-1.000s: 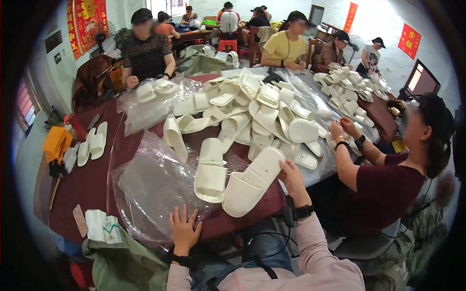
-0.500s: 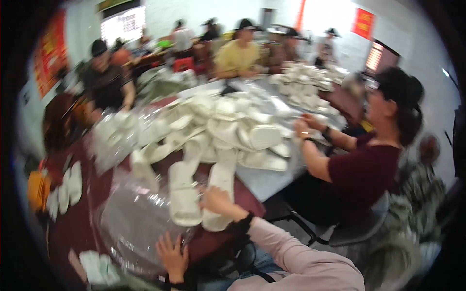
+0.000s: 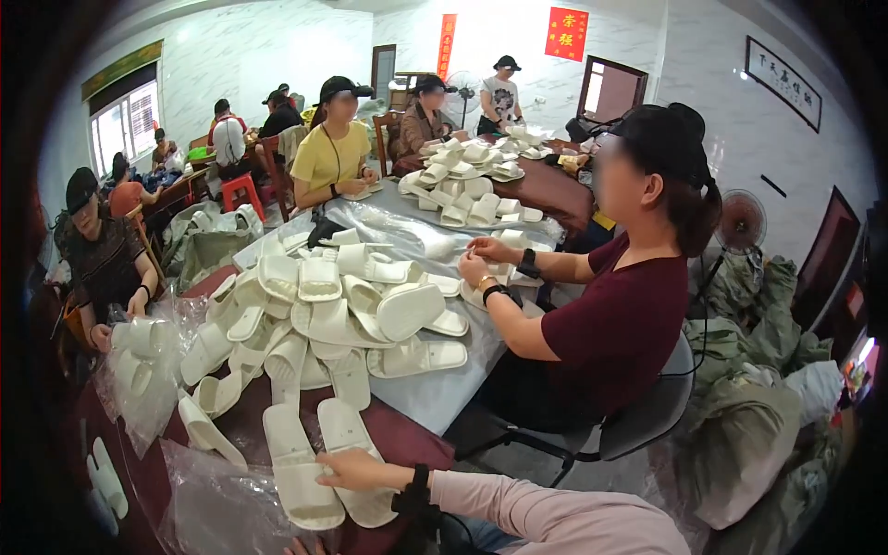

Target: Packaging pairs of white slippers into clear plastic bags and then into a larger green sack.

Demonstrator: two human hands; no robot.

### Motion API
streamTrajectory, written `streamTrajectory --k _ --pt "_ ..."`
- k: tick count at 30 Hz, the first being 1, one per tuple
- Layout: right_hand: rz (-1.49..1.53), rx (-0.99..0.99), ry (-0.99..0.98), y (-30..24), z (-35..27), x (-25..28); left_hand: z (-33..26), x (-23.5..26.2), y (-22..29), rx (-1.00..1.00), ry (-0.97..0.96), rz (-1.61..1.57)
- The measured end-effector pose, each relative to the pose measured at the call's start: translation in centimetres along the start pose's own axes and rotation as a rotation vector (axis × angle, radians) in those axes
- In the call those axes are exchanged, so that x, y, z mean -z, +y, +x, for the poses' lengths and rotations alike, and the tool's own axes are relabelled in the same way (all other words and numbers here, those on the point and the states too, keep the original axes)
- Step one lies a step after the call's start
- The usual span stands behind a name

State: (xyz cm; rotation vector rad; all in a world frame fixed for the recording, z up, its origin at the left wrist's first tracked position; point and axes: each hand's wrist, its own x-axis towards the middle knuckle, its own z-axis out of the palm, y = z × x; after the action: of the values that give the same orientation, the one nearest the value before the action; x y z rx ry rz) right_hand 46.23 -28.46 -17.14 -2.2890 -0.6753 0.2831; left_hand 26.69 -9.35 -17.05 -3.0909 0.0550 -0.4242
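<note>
Two cream-white slippers lie side by side at the near edge of the table, soles down: a left slipper (image 3: 298, 462) and a right slipper (image 3: 350, 430). My right hand (image 3: 356, 469) reaches across the right slipper, its fingers closed at the inner edge of the left slipper's strap. At the lower picture edge only the fingertips of my left hand (image 3: 305, 548) show, apart from one another, close to the left slipper's strap end. Beside them a clear plastic bag (image 3: 217, 504) lies flat on the dark red table (image 3: 111, 430).
A big heap of white slippers (image 3: 324, 296) rises just beyond. On the right sits a co-worker in a maroon shirt (image 3: 615, 319), hands over the table. At the left, another person handles a bagged bundle of slippers (image 3: 143, 370). Sacks (image 3: 740, 462) are piled at the right.
The view has swung to the right and up, so the table shows lower and further left. My left hand, spread beside the bag before, has mostly left the picture. My right hand stays at the slippers.
</note>
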Motion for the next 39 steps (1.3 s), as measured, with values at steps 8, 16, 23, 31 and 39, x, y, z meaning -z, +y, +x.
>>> streamTrajectory --k 8,16,23,31,39 --pt "0.02 -0.1 -0.217 1.5 -3.8 3.1 0.5 -0.4 -0.2 0.004 0.073 -0.055" --pt "0.198 0.022 -0.285 4.3 -4.2 2.4 0.8 0.8 0.3 0.014 0.121 -0.072" --pt "0.191 -0.038 -0.351 3.5 -3.9 2.6 0.6 0.8 0.0 -0.001 0.13 -0.076" --pt "0.247 -0.051 -0.186 -0.7 -4.3 3.9 -0.2 0.1 -0.1 0.018 0.115 -0.032" --pt "1.045 -0.373 0.276 -2.6 -6.1 4.3 0.4 -1.7 -2.0 0.136 -0.076 -0.564"
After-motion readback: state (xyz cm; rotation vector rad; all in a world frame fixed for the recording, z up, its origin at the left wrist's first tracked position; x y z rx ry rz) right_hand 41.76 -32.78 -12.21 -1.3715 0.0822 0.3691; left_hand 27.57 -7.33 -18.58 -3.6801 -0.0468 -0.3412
